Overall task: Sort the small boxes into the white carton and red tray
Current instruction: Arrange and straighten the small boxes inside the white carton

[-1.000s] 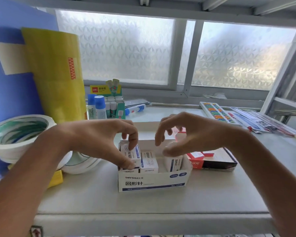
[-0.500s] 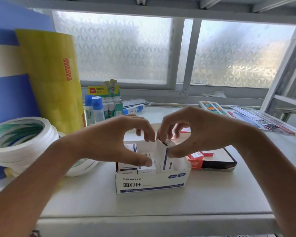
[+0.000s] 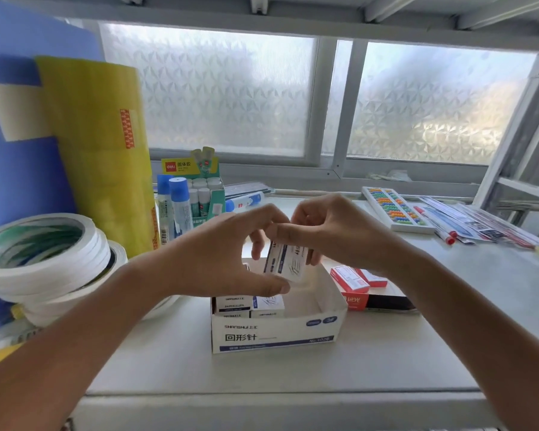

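The white carton (image 3: 277, 335) with blue print stands at the middle of the shelf, with small white boxes (image 3: 249, 304) packed in its left half. Above its open right half, both hands pinch one small white-and-blue box (image 3: 288, 262): my left hand (image 3: 221, 259) from the left, thumb under it, and my right hand (image 3: 330, 231) from above and the right. The box is tilted and lifted clear of the carton. Right of the carton lies the red tray (image 3: 355, 301) holding small red boxes (image 3: 349, 278).
Stacked white tape rolls (image 3: 41, 259) and a tall yellow roll (image 3: 103, 150) stand at the left. A glue stick display (image 3: 196, 194) is behind the carton. A colourful abacus (image 3: 392, 209) and packaged pens (image 3: 467, 222) lie at the back right. The shelf's front edge (image 3: 277, 396) runs close below.
My right hand has pulled one small white box up out of the carton's right side. My left hand left the packed boxes and rose to meet it, so both hands hold it.
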